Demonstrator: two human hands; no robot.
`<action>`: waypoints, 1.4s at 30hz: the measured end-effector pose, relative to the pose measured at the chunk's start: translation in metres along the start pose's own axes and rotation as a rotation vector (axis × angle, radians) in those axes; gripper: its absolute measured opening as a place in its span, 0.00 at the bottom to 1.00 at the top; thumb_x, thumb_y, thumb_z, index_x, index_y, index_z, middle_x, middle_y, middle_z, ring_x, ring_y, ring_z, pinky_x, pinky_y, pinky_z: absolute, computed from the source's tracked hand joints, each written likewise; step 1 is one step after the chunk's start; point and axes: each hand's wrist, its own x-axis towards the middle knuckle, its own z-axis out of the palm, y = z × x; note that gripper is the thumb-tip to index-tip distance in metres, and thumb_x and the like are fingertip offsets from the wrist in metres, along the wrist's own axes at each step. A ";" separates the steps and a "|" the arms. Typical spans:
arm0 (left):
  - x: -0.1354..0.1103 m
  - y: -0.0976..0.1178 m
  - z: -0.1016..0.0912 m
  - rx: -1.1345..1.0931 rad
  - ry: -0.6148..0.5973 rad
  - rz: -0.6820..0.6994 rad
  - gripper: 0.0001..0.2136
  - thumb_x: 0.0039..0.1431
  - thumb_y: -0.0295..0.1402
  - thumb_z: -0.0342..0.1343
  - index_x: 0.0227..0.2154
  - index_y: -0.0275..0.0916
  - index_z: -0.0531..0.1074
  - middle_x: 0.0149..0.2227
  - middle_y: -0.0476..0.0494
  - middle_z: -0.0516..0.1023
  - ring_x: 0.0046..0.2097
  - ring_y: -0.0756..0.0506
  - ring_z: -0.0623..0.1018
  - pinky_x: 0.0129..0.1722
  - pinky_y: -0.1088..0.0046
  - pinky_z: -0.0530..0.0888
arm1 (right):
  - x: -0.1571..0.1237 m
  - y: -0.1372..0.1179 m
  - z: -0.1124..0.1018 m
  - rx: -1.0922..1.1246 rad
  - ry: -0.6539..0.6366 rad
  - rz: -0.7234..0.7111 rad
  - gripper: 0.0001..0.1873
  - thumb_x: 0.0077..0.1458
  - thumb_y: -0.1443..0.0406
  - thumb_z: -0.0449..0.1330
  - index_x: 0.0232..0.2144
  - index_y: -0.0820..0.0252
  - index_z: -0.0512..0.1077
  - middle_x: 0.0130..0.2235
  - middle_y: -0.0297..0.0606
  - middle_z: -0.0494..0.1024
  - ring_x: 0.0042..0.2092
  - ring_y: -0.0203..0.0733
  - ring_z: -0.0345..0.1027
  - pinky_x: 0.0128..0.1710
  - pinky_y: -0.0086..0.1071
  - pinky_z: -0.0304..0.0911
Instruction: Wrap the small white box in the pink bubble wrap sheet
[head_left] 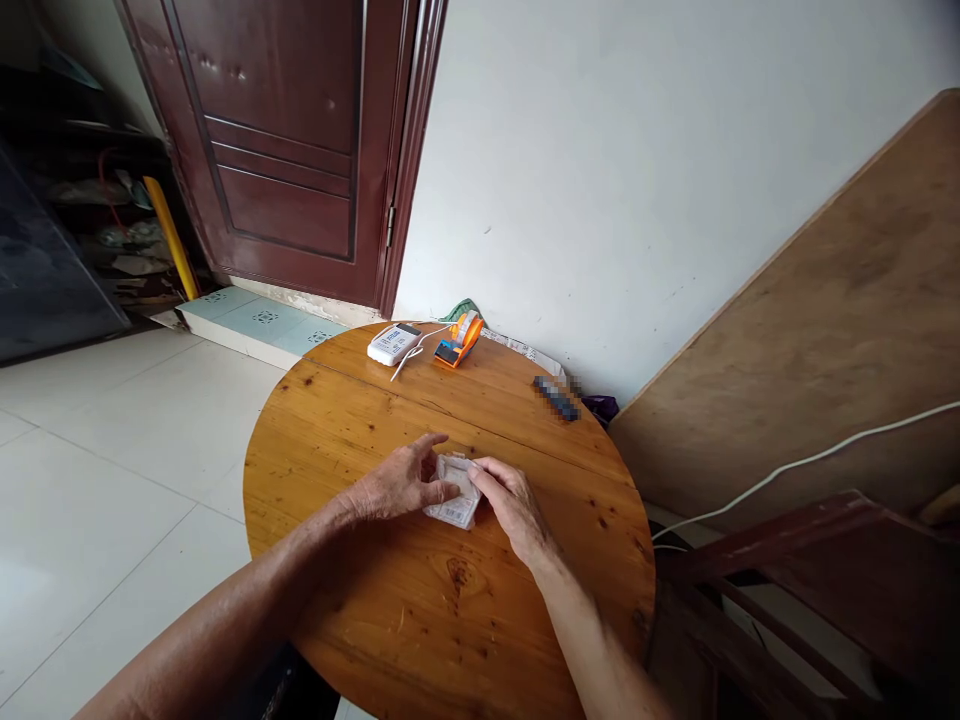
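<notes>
The clear packet (463, 482), at the middle of the round table (420, 620), looks light, slick and easily dented, best held by its side edges. The right hand (517, 505) pinches its right edge. The left hand (401, 484) lays a thumb across it, lower fingers hidden, grip impossible to tell; the print is unreadable.

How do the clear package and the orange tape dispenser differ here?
The clear package is see-through and pale; the tape dispenser is bright orange.
The package looks flat and boxy, whereas the dispenser is a frame carrying a roll.
The package sits between the left hand and right hand; the dispenser stands untouched near the wall.
Both are at the round wooden table.
</notes>
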 end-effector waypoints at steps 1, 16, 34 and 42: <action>0.001 -0.002 0.001 -0.036 0.001 0.009 0.39 0.50 0.44 0.63 0.63 0.35 0.55 0.37 0.46 0.72 0.35 0.47 0.72 0.34 0.71 0.70 | 0.002 -0.001 -0.001 0.010 -0.018 0.010 0.14 0.52 0.55 0.59 0.29 0.59 0.77 0.25 0.31 0.73 0.29 0.38 0.63 0.31 0.30 0.57; 0.000 0.009 -0.001 0.075 0.035 -0.028 0.17 0.50 0.39 0.60 0.42 0.37 0.70 0.31 0.50 0.72 0.32 0.49 0.70 0.31 0.75 0.67 | 0.023 0.006 0.015 0.136 0.054 -0.025 0.17 0.51 0.52 0.60 0.22 0.58 0.69 0.22 0.29 0.65 0.27 0.35 0.56 0.27 0.28 0.54; 0.004 0.003 0.005 -0.203 0.051 -0.035 0.24 0.51 0.40 0.60 0.49 0.36 0.64 0.32 0.49 0.69 0.33 0.49 0.69 0.31 0.73 0.67 | 0.023 0.004 0.022 0.157 0.158 -0.047 0.14 0.51 0.54 0.58 0.23 0.57 0.67 0.24 0.29 0.64 0.28 0.36 0.55 0.28 0.28 0.55; 0.007 -0.001 0.007 -0.095 0.095 -0.015 0.24 0.56 0.39 0.56 0.55 0.37 0.63 0.31 0.51 0.68 0.31 0.51 0.68 0.29 0.76 0.66 | 0.028 0.007 0.020 0.163 0.178 -0.105 0.11 0.50 0.55 0.59 0.26 0.57 0.69 0.27 0.31 0.70 0.30 0.38 0.61 0.31 0.29 0.58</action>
